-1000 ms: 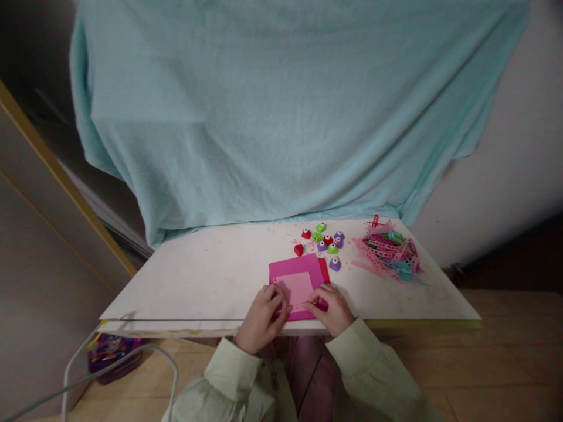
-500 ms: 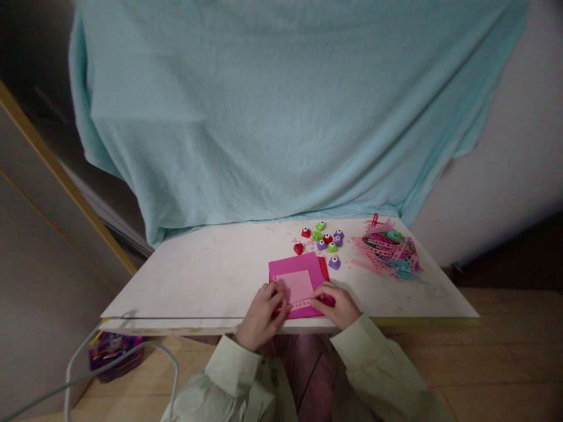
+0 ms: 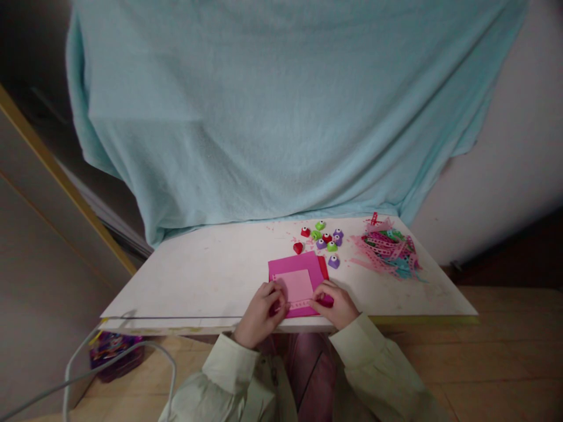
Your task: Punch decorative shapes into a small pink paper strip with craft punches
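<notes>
My left hand [image 3: 264, 309] and my right hand [image 3: 335, 303] are both closed in a pinch. Between them runs a narrow light pink paper strip [image 3: 299, 304] with a row of small punched holes, one end at each hand's fingertips. Just beyond the strip lies a light pink sheet of paper [image 3: 295, 284], with a few small holes at its upper left. Beneath these is a larger magenta sheet [image 3: 315, 267], and a red sheet [image 3: 324, 268] peeks out at its right side. My fingers cover the strip's ends.
Several small craft punches, red, green and purple, such as a purple one [image 3: 333, 261], stand behind the sheets among tiny pink cut-outs. At the right lies a heap of punched paper strips [image 3: 389, 252]. A light blue cloth [image 3: 281, 117] hangs behind the white table [image 3: 197, 275].
Both hands keep their pinch on the strip and have barely moved. The view has shifted very slightly; the sheets and punches lie as before.
</notes>
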Tool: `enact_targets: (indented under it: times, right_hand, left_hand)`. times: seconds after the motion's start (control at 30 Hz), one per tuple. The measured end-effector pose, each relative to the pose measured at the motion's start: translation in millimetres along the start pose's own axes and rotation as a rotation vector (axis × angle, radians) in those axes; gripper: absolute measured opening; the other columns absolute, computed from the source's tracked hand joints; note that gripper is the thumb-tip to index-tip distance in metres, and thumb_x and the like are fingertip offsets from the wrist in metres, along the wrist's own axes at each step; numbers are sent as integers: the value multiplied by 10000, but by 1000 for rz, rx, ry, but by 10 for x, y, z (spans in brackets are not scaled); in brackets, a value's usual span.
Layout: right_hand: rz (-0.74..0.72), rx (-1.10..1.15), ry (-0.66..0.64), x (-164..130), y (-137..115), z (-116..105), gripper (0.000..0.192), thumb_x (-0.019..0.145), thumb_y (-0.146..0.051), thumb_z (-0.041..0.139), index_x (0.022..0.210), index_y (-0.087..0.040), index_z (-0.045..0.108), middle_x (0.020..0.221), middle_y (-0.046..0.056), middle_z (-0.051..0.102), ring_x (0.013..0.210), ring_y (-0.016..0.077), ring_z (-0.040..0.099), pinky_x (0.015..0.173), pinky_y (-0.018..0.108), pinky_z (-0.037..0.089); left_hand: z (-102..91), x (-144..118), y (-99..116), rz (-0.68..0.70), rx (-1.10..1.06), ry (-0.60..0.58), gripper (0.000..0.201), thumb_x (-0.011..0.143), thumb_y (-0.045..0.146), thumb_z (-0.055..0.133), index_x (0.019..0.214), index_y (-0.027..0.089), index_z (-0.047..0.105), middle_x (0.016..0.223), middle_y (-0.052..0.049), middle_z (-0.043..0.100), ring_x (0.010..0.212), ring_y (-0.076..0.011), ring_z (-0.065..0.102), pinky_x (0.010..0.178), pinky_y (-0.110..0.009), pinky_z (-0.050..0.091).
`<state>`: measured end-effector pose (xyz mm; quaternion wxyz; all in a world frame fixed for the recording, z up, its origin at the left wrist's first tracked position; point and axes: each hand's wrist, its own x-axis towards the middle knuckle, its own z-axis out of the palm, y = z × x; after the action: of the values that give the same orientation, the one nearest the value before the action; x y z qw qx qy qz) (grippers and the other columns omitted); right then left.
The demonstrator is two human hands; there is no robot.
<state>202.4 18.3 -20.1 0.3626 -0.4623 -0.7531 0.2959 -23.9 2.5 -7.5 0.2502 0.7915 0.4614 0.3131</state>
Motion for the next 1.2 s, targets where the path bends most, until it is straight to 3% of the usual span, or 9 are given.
enact_targets:
  times: [0.6,0.83,1.0,1.2]
  right_hand:
    - [-3,-11,-7,6,-35,-8,67,727,-135,614,696,-187,585,717,2,555,710,149,534,652,259,413]
    - [9,-20,12,11,-47,0,65,716,-157,628,676,-186,586,697,5,556,675,147,533,621,254,424]
    - [13,-31,20,10,-41,20,82,711,-151,633,669,-188,572,690,2,545,648,141,517,604,250,422]
    - [6,-30,30,9,-32,30,81,706,-144,630,665,-188,577,680,-1,546,648,140,510,604,249,415]
  left_hand:
    - [-19,-24,1,11,35,-2,80,838,209,485,831,194,564,921,-74,544,903,-213,502,805,-345,429]
    - [-71,-23,57,108,63,-50,271,872,193,426,1071,251,599,1049,-90,536,995,-234,483,860,-387,406]
    - [-208,13,166,174,61,-177,380,839,107,446,1080,327,640,1147,-59,513,1105,-234,455,916,-401,380]
    - [-169,16,66,174,52,-140,381,792,92,499,1003,349,685,1186,-41,508,1128,-249,446,928,-428,376]
